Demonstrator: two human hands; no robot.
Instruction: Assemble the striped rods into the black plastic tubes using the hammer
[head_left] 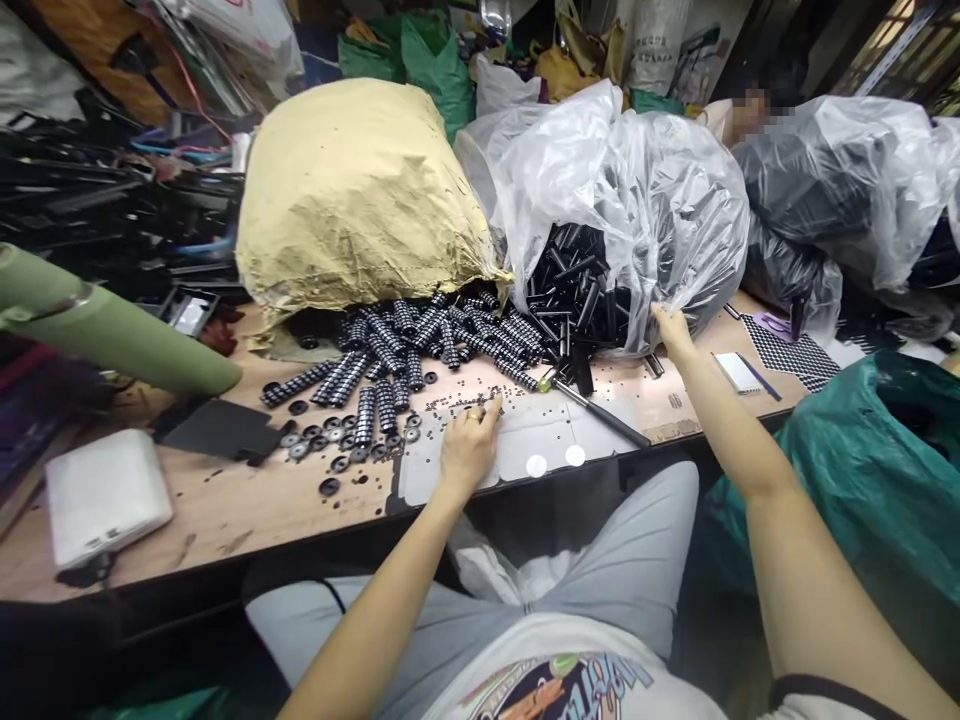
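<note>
My left hand point(470, 445), with a ring on one finger, rests on the white sheet point(525, 450) at the table's front. Its fingers are curled together beside scattered tiny dark pieces point(459, 402); whatever they may hold is hidden. My right hand point(673, 332) pinches the lower front of a clear plastic bag point(694, 215). Black tubular parts point(577, 285) show through the bag's opening. Between my hands lies a tool with a dark handle point(611, 422). Black-and-white ridged rollers point(386, 345) are heaped left of it, with several small round discs point(330, 435) in front.
A large yellow sack point(360, 190) stands behind the rollers. On the left are a green tube point(112, 325), a white box point(109, 495) and a dark flat piece point(221, 432). A notepad point(736, 372) and a green bag point(847, 470) are at right. A person point(720, 120) is behind the bags.
</note>
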